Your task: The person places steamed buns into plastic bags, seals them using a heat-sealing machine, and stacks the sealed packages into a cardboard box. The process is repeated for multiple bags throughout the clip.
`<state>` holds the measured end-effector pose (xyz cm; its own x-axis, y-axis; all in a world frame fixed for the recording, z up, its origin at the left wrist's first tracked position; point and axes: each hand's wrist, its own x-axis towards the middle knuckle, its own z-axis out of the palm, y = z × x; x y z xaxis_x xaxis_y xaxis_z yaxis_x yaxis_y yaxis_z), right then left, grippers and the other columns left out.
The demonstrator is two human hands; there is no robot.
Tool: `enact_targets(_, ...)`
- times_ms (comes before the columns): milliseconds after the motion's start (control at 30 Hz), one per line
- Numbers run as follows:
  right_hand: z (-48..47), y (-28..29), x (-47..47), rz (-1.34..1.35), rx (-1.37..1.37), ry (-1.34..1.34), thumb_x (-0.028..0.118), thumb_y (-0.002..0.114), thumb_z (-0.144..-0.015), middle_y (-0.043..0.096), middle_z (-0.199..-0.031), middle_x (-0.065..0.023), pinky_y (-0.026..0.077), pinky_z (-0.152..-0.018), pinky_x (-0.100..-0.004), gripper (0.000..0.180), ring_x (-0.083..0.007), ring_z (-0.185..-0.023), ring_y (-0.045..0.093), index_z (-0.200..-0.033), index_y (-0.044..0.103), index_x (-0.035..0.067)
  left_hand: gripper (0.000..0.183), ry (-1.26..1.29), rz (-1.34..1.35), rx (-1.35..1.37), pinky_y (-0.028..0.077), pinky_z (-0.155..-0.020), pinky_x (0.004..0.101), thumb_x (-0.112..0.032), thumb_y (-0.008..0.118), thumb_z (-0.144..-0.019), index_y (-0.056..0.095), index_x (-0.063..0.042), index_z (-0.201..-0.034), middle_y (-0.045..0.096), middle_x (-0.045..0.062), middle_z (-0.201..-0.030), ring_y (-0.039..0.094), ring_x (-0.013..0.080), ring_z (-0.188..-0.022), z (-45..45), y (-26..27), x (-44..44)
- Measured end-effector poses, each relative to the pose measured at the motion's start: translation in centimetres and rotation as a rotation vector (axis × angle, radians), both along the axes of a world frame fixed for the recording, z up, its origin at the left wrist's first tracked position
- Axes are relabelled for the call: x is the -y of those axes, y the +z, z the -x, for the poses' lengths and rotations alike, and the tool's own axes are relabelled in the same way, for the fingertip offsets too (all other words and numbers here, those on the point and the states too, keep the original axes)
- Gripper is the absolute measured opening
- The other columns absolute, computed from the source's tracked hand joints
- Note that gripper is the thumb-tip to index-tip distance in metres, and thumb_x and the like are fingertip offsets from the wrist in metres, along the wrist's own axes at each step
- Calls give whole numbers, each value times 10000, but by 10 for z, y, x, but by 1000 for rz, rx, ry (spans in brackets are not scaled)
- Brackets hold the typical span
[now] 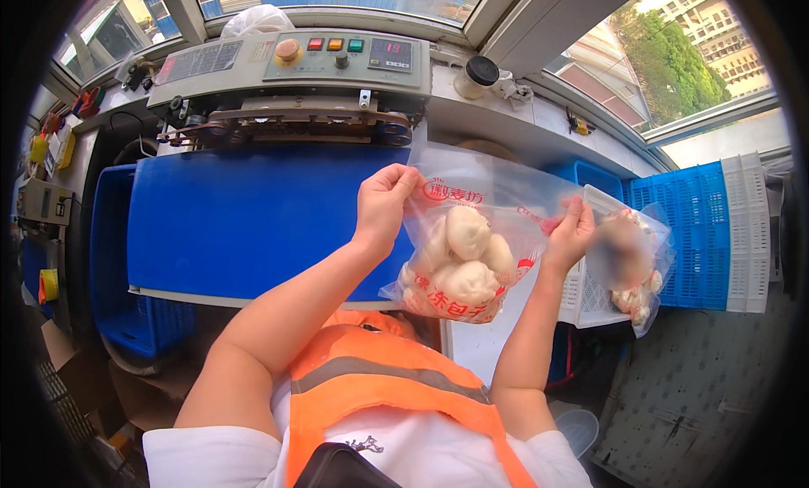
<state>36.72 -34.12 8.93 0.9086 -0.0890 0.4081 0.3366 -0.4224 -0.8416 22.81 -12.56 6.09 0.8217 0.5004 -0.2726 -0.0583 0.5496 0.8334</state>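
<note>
Between my hands hangs a clear plastic bag [499, 172] printed in red, with several pale steamed buns [468, 235] gathered in its lower part. My left hand [387, 200] pinches the bag's upper left corner. On the other side, my right hand [569, 232] grips its upper right edge, and the mouth is stretched wide between them. The blue conveyor belt [265, 222] of a band sealing machine [284, 64] lies to the left of the bag. My left hand is over the belt's right end.
A white plastic crate [575, 298] at right holds more filled bags [638, 292]. Beyond it stand blue crates [679, 235]. A blue bin [114, 254] is left of the belt. A dark-lidded jar [477, 77] stands on the sill beside the sealer.
</note>
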Motion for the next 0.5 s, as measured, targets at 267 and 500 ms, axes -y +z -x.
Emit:
enact_targets(267,-73,-64,-41,38,-198,47,214,559,-919,562,-535,-49,389,-390,-245,256,-103,-405,514,-793,612,-2,284,110,-59,-199,500,-516,250,-207,474,-936,626,6,-826,659,72,-736,601,128,-598,-71,-86,-19)
enact_targets(500,-91,-79,-49,93,-223,25,186,567,-908,569,-554,-48,366,-367,-248,230,-108,-386,502,-788,610,-5,276,47,-44,-250,522,-574,257,-233,466,-949,615,-3,-913,638,61,-812,607,120,-661,-84,-99,-25)
